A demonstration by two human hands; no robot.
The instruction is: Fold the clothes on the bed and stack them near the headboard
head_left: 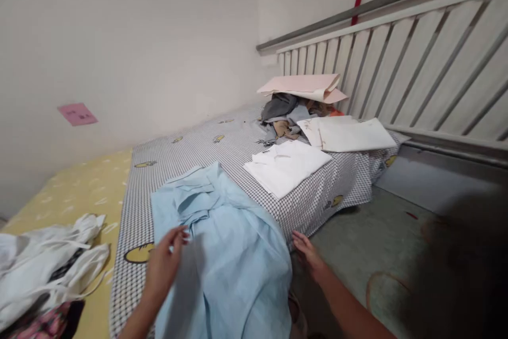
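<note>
A light blue shirt (238,244) is spread over the near edge of the bed, with its collar end bunched on the mattress and its lower part hanging toward me. My left hand (164,257) hovers over the left side of the shirt, just below the collar folds. Its fingers are loosely curled and slightly apart, with no cloth visibly pinched. Beside the shirt's right edge is my right hand (307,254), fingers stretched out and holding nothing. A folded white shirt (289,167) lies on the bed beyond it.
A checked sheet (206,140) and a yellow sheet (91,175) cover the bed. White garments (43,259) lie at left. Dark and grey clothes (280,109), a pink folded sheet (301,84) and white folded paper (353,135) are piled near the slatted railing (397,58).
</note>
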